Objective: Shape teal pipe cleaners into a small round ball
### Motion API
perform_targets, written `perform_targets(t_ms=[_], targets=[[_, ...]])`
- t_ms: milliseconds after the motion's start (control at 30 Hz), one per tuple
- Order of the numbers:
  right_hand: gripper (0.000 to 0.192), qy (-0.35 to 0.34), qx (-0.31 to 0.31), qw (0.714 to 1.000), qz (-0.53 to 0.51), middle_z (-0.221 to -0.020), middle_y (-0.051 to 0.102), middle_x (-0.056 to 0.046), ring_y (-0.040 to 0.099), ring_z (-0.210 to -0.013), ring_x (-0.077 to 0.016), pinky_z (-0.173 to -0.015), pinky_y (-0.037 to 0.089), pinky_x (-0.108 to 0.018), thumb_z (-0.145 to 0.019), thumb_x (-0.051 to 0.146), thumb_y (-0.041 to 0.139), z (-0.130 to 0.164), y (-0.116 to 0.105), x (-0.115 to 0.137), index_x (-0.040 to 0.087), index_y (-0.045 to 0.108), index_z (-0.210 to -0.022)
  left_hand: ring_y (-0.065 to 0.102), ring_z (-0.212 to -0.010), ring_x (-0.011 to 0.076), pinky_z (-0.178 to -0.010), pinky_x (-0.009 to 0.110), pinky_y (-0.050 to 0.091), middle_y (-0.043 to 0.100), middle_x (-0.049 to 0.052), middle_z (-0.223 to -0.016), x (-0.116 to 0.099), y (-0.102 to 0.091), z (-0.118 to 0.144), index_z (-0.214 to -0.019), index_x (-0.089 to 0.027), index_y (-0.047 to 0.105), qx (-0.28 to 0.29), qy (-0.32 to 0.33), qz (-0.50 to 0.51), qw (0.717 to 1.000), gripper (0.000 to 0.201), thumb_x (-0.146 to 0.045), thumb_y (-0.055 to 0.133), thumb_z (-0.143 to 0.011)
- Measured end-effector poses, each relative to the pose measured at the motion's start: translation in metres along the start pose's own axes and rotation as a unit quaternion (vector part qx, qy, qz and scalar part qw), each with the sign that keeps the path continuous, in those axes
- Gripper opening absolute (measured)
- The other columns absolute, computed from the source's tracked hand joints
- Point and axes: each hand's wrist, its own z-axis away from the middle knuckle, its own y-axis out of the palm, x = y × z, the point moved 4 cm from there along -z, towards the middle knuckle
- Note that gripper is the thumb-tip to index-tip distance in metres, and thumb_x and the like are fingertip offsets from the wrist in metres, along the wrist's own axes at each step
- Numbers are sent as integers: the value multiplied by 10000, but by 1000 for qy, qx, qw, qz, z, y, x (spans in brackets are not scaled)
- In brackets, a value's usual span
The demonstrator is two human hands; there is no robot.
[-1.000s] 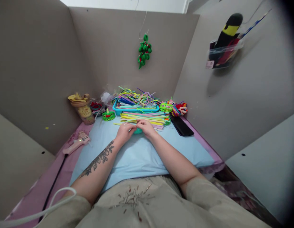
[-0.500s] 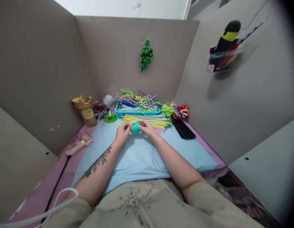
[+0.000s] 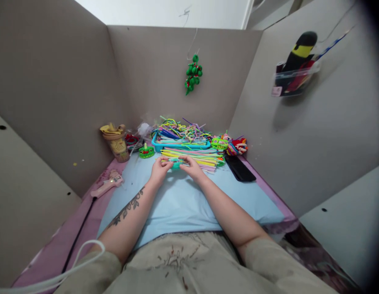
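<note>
Between both hands sits a small turquoise fuzzy piece (image 3: 176, 164), seemingly bent from pipe cleaners; its exact shape is too small to make out. My left hand (image 3: 160, 169) pinches its left side, fingers closed. On the other side my right hand (image 3: 192, 167) grips it with thumb and fingers. Just beyond the hands lies a row of straight pipe cleaners (image 3: 204, 159) in yellow, pink and pale green. Behind that row, a blue tray (image 3: 158, 146) holds a tangled heap of many-coloured pipe cleaners (image 3: 185, 131).
A pink glue gun (image 3: 105, 186) lies at left near a tan cup (image 3: 116, 148). Green fuzzy figures (image 3: 146, 152) stand around the tray. At right lies a black phone-like slab (image 3: 241, 168). A green ornament (image 3: 193, 75) hangs on the back panel, a clear holder (image 3: 295, 79) on the right one.
The turquoise piece has been tilted and now shows a flatter, thinner outline. Both hands still hold it. The whole view has shifted slightly, with things appearing further right.
</note>
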Motion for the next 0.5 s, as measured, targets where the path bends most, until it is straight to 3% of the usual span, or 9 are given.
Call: perform_targets(t_ms=[100,200,333,500], targets=[[267,-18,-22,999,37,-1151,546,-61,487,-1123,-212,-864,438,-325,-734,329,598,1,-2,7,227,609,-981,589,-569,127,-573,231,419,623,-25,-625,-1,3,3,-840,-187,457,18,26,-55,998,362,-337,699,-617],[191,-39,-32,995,88,-1074,579,-56,510,-1071,-208,-899,408,-345,-738,333,599,1,-1,12,223,648,-887,624,-684,155,-652,262,446,633,-8,-704,-5,10,8,-828,-193,472,59,101,-175,978,243,-281,646,-683],[109,-48,-23,991,122,-929,612,-46,545,-962,-203,-902,389,-353,-724,316,616,-1,1,13,214,652,-712,606,-797,189,-747,321,445,635,27,-793,-13,18,14,-803,-196,504,93,213,-351,907,119,-221,601,-740],[130,-51,-7,983,175,-732,601,-16,536,-797,-181,-797,404,-323,-732,255,560,-2,4,11,207,607,-621,567,-854,215,-863,383,408,626,56,-811,-20,21,13,-812,-190,544,78,271,-475,833,68,-173,579,-757]])
